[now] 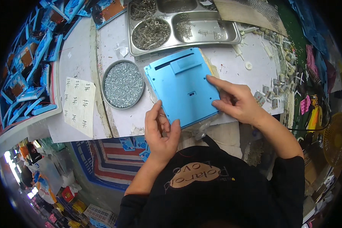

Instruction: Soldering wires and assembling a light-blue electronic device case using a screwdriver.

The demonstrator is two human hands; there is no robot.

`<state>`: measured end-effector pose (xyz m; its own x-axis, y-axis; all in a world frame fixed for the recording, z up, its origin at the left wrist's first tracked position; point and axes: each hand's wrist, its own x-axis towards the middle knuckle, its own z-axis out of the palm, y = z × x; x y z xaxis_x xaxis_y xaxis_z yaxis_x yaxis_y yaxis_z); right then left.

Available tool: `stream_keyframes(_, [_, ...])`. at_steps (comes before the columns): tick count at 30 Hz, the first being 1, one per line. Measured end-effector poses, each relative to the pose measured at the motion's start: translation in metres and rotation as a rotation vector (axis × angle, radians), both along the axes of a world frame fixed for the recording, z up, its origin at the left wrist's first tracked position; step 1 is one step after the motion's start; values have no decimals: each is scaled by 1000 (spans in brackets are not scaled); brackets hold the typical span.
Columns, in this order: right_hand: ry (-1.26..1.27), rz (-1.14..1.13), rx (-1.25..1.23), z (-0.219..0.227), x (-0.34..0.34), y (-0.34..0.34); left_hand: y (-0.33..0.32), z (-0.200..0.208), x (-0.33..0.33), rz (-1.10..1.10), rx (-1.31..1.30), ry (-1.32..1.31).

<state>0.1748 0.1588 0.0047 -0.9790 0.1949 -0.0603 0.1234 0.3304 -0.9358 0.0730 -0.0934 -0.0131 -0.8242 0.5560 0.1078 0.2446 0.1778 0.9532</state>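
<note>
Between my two hands is a flat light-blue plastic casing (182, 89), with a dark slot near its far edge, a raised block beside that slot and a small switch opening in the middle. My left hand (161, 131) grips its near left corner, thumb along the near edge. On the right edge, my right hand (235, 99) holds it with thumb and fingers. Whatever lies under the casing is mostly hidden; a yellowish edge shows at its far right. Just left of it stands a round dish (103, 89) full of small silvery screws (123, 84).
A steel compartment tray (235, 40) with small metal parts stands at the back. Blue casings (38, 57) fill a bin at the left, near a paper sheet (79, 106) with handwriting. Small motors and white parts (273, 89) lie right. A blue basket (87, 163) sits below the table.
</note>
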Motion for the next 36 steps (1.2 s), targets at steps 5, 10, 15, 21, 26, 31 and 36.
stream_keyframes(5, [136, 100, 239, 1, -7, 5, -6, 5, 0, -70, -155, 322])
stream_keyframes(10, [35, 158, 139, 5, -9, 13, 0, 9, -1, 126, 49, -219])
stream_keyframes(15, [-107, -12, -129, 6, -6, 5, 22, 25, -43, 27, -26, -218])
stream_keyframes(21, [-108, 82, 84, 8, -8, 10, 18, 6, -27, 94, -24, -78])
stream_keyframes(26, [-192, 154, 515, 21, -16, 7, 17, 7, -28, 87, -281, 346])
stream_keyframes(31, [-196, 193, 694, 26, -23, 7, 10, -3, -29, 35, -231, 193])
stream_keyframes(36, [-175, 63, 634, 22, -11, 1, 16, -7, -42, -29, -144, 21])
